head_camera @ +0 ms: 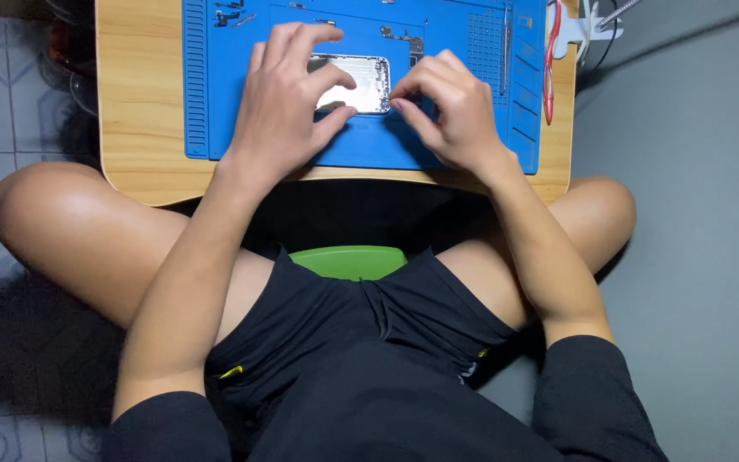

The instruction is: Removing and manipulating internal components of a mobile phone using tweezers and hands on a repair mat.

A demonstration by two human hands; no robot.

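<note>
I have one head-worn view only, looking straight down from close above onto my lap and the low wooden table (143, 162) ahead

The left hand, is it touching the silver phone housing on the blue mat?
Touching. The head view shows the left hand gripping the silver phone housing; its fingers overlap its left edge.
</note>
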